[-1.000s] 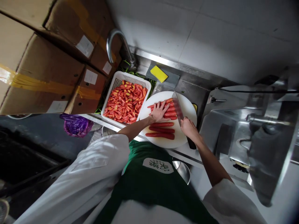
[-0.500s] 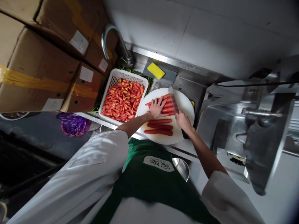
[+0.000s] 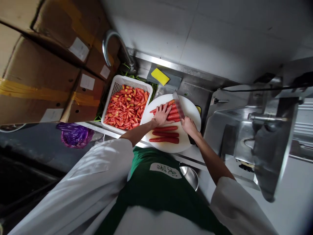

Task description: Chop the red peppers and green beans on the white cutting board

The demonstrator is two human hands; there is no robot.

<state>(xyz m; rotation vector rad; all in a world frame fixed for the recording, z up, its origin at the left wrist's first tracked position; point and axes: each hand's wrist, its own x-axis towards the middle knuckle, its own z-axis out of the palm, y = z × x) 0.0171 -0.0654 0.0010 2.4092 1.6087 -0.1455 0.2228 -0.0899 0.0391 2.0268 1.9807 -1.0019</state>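
Observation:
My left hand (image 3: 161, 115) lies spread over a row of carrots (image 3: 173, 116), pressing them against a round white cutting board (image 3: 192, 138). A kitchen knife with a broad blade (image 3: 179, 105) is gripped in my right hand (image 3: 188, 125). Its blade slants across the right ends of that row, just right of my left fingertips. Closer to my body, three more carrots (image 3: 164, 140) rest side by side on the board. To the left stands a white perforated basket (image 3: 105, 112) full of cut red-orange pieces (image 3: 128, 107).
Cardboard boxes (image 3: 41, 75) are stacked at the left, near a curved faucet (image 3: 105, 49). A yellow sponge (image 3: 160, 76) lies behind the board. On the right is a metal sink (image 3: 215, 125). A purple plastic bag (image 3: 73, 135) sits low at the left, and a metal bowl (image 3: 190, 176) below the counter edge.
The whole view has shifted slightly, so the scene sits a little further left. Both hands keep their places on the carrots and the knife; the blade has barely moved against the board.

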